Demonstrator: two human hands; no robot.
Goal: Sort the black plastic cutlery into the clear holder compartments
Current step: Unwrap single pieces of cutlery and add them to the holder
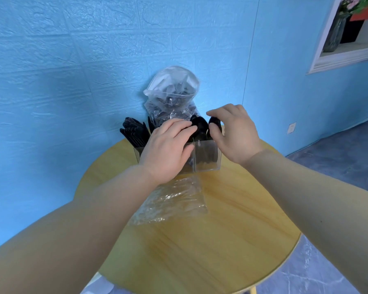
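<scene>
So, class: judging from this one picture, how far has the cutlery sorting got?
Done: black cutlery already stands in the clear holder, at its left end. In hand: the left hand and right hand are both at the black spoons in the right compartment; whether either holds one is unclear. Left: the clear bag behind still holds cutlery. An empty-looking bag lies in front.

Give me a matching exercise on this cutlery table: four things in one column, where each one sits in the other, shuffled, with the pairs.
Things:
1. full plastic bag
2. flat empty bag
3. clear holder
4. left hand

Places:
A. lying on the round table, nearer the person than the holder
B. against the blue wall, behind the holder
C. over the holder's middle, fingers on black cutlery
D. standing at the table's far edge, between the two bags

Pairs: 1-B, 2-A, 3-D, 4-C
</scene>
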